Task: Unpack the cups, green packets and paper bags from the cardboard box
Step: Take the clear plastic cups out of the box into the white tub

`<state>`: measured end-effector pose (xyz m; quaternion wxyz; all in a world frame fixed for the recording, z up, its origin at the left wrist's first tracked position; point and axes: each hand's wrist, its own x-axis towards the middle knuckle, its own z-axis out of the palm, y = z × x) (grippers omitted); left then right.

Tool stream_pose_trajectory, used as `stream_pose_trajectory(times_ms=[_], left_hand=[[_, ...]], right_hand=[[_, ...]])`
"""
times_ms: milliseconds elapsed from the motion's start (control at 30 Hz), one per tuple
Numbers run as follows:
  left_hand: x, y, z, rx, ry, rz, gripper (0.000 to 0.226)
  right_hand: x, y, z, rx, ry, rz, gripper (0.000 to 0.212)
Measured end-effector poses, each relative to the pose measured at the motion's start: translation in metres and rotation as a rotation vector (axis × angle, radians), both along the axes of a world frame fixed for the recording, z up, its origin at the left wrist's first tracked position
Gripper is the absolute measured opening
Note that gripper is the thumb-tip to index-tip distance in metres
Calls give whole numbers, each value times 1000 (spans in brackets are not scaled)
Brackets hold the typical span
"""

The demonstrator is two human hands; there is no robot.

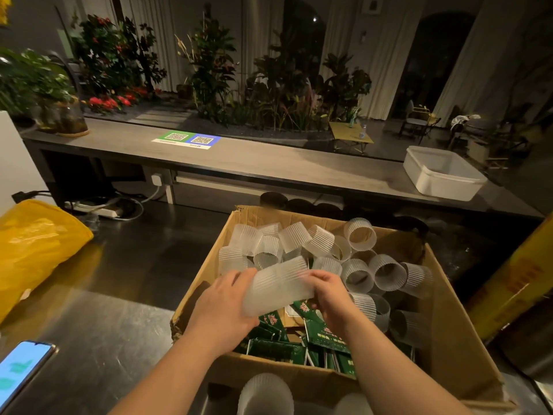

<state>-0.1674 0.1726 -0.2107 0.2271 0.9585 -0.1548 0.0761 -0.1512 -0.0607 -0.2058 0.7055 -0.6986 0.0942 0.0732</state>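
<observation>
- Cups: translucent ribbed plastic, frosted.
- Cardboard box: matt brown, rough torn edges.
- Green packets: glossy.
- Worktop: brushed metal.

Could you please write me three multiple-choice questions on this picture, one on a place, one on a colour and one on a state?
1. Where does the white tub stand?
A. On the far counter, at its right end
B. On the floor
C. On a shelf

2. What colour are the packets in the cardboard box?
A. Red
B. Green
C. Blue

3. How is the stack of ribbed cups held?
A. By both hands
B. By one hand only
C. By no hand; it lies loose

Answers:
1 A: the tub sits on the counter top at the right.
2 B: the packets are dark green.
3 A: the left hand and the right hand grip its two ends above the box.
</observation>
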Motion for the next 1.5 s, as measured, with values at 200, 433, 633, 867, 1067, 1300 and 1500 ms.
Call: stream_pose_trajectory(times_ms=[200,433,633,867,1067,1300,1500], left_hand=[[0,2,-2,54,8,-31,88],[-1,1,-2,31,12,18,87],[0,1,-2,41,22,15,88],[-1,2,-2,40,19,9,86],[0,1,0,29,22,-1,84],[-2,0,2,26,28,25,83],[-2,-2,5,45,50,25,85]], right_hand=[[-5,13,-12,-327,-21,314,28],[0,-9,4,-857,-170,-253,14],[0,-26,0,-1338,301,-73,28],[-1,-15,-3,-331,-61,-80,20],[-11,-8,11,18,-147,-14,37],[-11,-8,7,115,-174,78,31],[-11,-1,0,8,-130,269,17]])
